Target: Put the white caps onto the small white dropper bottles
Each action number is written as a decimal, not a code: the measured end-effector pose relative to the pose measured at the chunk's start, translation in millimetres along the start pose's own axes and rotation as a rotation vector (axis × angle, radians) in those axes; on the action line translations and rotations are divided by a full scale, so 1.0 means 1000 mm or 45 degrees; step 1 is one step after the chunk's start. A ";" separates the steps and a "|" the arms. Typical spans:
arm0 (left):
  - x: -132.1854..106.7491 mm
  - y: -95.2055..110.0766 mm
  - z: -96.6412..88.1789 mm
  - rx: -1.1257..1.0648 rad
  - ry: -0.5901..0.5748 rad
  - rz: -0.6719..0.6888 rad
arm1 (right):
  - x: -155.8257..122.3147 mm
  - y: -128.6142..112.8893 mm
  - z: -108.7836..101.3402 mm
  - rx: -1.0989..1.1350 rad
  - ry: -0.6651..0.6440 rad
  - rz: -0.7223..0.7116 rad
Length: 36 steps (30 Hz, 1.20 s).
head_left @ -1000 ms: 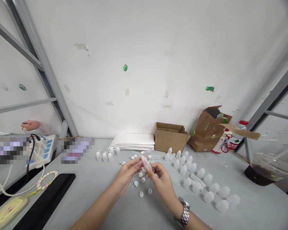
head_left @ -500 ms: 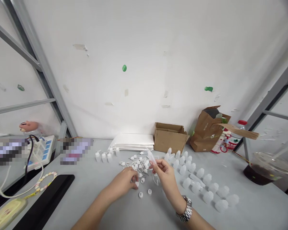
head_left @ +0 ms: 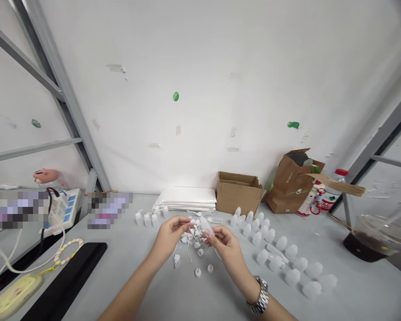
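Note:
My right hand (head_left: 224,244) pinches a small translucent plastic bottle (head_left: 206,226), tilted with its neck toward the left. My left hand (head_left: 169,234) is raised beside it, fingertips pinched on a tiny white part I cannot make out, close to the bottle's neck. Below both hands lies a heap of small white caps and tips (head_left: 193,235) on the grey table (head_left: 160,290). A metal watch sits on my right wrist.
Rows of translucent bottles (head_left: 280,254) stand at the right, a few more (head_left: 149,218) at the left. Behind are a white stack (head_left: 187,197), a cardboard box (head_left: 239,193), a paper bag (head_left: 292,180), a drink cup (head_left: 374,236), a black pad (head_left: 65,278) and power strips (head_left: 13,294).
My left hand dipped to the pile of caps on the table, then rose back up to the bottle with its fingertips pinched. My right hand kept hold of the bottle throughout.

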<state>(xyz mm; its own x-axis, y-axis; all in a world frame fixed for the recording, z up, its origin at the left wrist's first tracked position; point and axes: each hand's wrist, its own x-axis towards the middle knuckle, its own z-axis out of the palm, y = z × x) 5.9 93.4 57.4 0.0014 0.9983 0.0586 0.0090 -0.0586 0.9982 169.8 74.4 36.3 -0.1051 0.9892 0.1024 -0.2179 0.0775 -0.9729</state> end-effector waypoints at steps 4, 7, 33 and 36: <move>-0.001 0.001 0.000 -0.047 -0.040 0.006 | 0.000 0.006 0.001 -0.029 -0.043 0.020; 0.000 -0.003 0.000 -0.098 -0.018 -0.016 | 0.000 0.008 0.001 -0.056 -0.033 0.024; -0.006 -0.009 0.009 -0.443 -0.070 -0.203 | -0.016 0.007 0.000 -0.982 0.027 -0.496; -0.006 -0.009 0.009 -0.525 -0.117 -0.268 | -0.015 0.010 -0.001 -1.057 0.023 -0.587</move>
<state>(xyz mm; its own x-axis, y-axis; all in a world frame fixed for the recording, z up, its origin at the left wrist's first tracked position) 14.3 87.6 47.6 0.1309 0.9831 -0.1277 -0.3794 0.1687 0.9097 170.8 60.2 25.2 -0.1638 0.8404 0.5166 0.5258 0.5175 -0.6751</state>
